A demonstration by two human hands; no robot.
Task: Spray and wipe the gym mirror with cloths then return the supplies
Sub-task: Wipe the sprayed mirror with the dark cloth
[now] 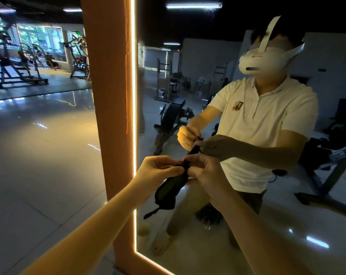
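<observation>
Obs.: dark, limp cloth with a dull green panel (168, 188) sits at centre frame, held up in front of the tall glass mirror in an orange frame (208, 56), which fills the right half.

Left hand (158, 169) and right hand (205, 171) meet at the cloth's top edge. Fingers of both are curled and pinch it. The rest hangs down and left, with a thin dark cord (151, 213) dangling below.

Handling (judgement): soft, light, floppy, not fragile. It will likely fold under its own weight. Best taken by an edge to spread it, or bunched into the palm for wiping. The cord may snag.

Look: near black, creased, matte. The weave is too dim to tell. A glowing light strip (133, 96) edges the glass.
</observation>
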